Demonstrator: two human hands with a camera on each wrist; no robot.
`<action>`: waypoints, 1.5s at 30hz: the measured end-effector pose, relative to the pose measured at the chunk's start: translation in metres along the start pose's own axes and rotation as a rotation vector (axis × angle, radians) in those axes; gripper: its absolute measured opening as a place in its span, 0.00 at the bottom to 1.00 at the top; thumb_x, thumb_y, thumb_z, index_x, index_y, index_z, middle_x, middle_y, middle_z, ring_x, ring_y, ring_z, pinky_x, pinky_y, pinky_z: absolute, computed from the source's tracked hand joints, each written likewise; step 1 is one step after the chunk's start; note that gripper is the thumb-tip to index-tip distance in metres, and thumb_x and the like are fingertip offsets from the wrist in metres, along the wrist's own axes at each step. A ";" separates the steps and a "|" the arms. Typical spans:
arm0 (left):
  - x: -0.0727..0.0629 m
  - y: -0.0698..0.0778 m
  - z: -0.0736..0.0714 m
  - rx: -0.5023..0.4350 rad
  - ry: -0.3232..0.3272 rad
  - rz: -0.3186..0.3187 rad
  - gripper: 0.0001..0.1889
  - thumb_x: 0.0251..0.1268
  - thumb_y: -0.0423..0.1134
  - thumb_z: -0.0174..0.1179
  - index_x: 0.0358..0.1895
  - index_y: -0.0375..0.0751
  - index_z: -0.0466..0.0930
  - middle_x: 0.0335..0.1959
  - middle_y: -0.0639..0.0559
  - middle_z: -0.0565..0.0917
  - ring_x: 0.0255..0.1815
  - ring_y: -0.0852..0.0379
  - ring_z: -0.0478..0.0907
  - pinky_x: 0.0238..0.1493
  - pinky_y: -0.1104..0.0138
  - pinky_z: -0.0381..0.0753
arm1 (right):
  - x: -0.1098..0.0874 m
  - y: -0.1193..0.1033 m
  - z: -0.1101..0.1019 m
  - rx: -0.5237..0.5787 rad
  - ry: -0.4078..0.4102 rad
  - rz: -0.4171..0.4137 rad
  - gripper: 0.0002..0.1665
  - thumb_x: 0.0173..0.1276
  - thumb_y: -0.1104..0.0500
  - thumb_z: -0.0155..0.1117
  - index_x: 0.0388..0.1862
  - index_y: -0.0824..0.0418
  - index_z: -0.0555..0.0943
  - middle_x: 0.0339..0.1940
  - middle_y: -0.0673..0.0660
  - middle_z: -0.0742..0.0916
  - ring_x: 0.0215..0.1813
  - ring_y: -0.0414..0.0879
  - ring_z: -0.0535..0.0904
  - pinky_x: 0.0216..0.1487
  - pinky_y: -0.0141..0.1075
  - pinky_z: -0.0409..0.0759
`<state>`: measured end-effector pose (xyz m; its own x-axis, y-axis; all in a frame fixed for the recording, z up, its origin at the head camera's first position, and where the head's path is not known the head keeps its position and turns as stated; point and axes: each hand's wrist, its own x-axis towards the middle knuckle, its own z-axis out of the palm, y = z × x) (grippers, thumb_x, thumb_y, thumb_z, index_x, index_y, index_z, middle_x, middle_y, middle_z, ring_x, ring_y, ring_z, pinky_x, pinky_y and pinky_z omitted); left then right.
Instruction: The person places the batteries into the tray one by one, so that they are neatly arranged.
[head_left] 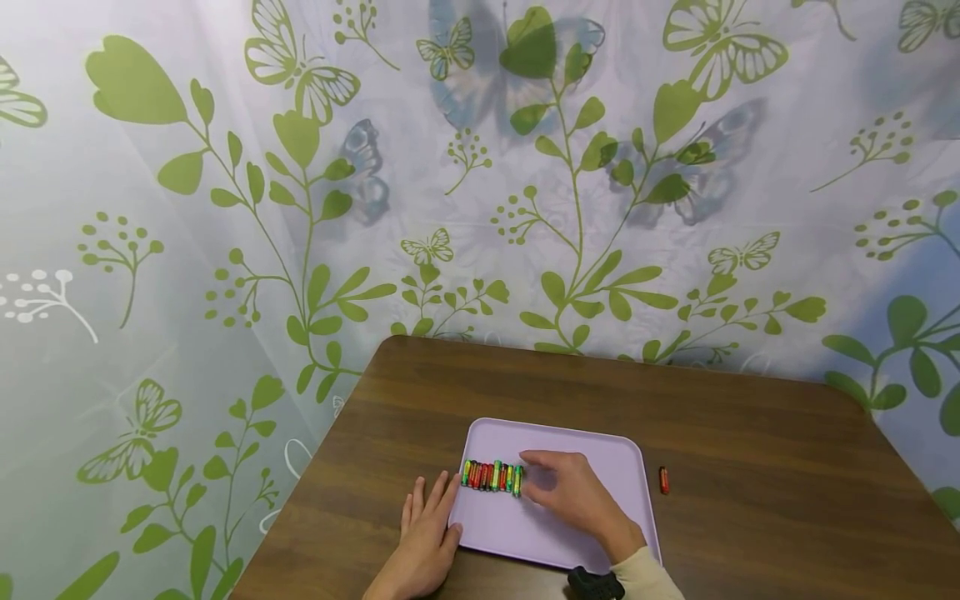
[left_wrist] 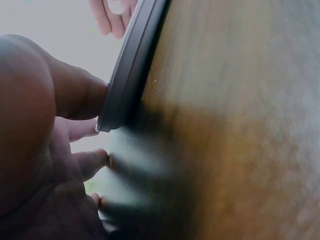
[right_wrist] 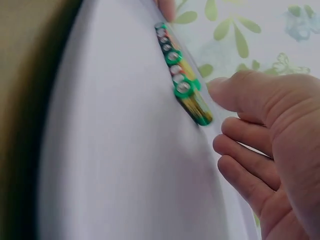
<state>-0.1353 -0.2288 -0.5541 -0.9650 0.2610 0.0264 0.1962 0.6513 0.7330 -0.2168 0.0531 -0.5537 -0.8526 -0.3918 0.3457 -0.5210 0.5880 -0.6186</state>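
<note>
A row of small batteries [head_left: 492,476], some red and black, some green and yellow, lies side by side at the left of a pale purple tray [head_left: 517,529]. My right hand [head_left: 576,493] hovers over the tray just right of the row, its fingers loosely bent and nothing between them. In the right wrist view, the thumb and fingertips are close to the green end battery [right_wrist: 196,109]. Beside the tray's left edge, my left hand [head_left: 426,543] rests with fingers spread. The left wrist view has its thumb [left_wrist: 82,95] against the tray's rim.
A single red and black battery [head_left: 663,480] lies on the brown wooden table [head_left: 780,492], right of the tray. Behind the table hangs a curtain [head_left: 465,200] with green leaves and butterflies. A black band [head_left: 595,583] is around the right wrist.
</note>
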 end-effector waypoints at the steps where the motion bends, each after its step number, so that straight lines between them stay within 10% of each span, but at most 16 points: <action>1: 0.000 0.000 0.000 -0.002 0.000 0.000 0.36 0.80 0.33 0.59 0.87 0.37 0.60 0.89 0.30 0.57 0.88 0.16 0.35 0.81 0.23 0.32 | -0.001 0.001 -0.003 0.001 0.004 0.017 0.25 0.63 0.59 0.84 0.60 0.60 0.91 0.58 0.51 0.95 0.60 0.49 0.92 0.63 0.47 0.89; 26: -0.002 0.002 0.000 -0.014 -0.026 -0.027 0.36 0.81 0.34 0.59 0.88 0.38 0.59 0.89 0.30 0.55 0.89 0.18 0.33 0.80 0.22 0.30 | -0.046 0.046 -0.106 -0.030 0.047 0.274 0.34 0.63 0.57 0.86 0.69 0.58 0.87 0.62 0.57 0.93 0.63 0.59 0.90 0.63 0.59 0.87; 40: -0.003 0.002 0.000 -0.011 -0.019 -0.024 0.36 0.81 0.34 0.58 0.88 0.38 0.59 0.89 0.30 0.56 0.89 0.18 0.33 0.80 0.22 0.30 | -0.090 0.070 -0.136 -0.125 0.079 0.356 0.37 0.60 0.53 0.89 0.68 0.58 0.88 0.60 0.59 0.94 0.60 0.60 0.92 0.54 0.38 0.90; 45: -0.003 0.003 -0.001 -0.014 -0.024 -0.030 0.36 0.81 0.34 0.58 0.88 0.38 0.59 0.89 0.30 0.55 0.89 0.18 0.33 0.80 0.23 0.30 | -0.094 0.078 -0.139 -0.217 0.095 0.355 0.38 0.58 0.52 0.90 0.68 0.58 0.88 0.59 0.61 0.94 0.62 0.65 0.90 0.59 0.56 0.88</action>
<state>-0.1319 -0.2284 -0.5516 -0.9659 0.2588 -0.0115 0.1650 0.6488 0.7428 -0.1832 0.2342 -0.5367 -0.9752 -0.0767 0.2078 -0.1816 0.8139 -0.5519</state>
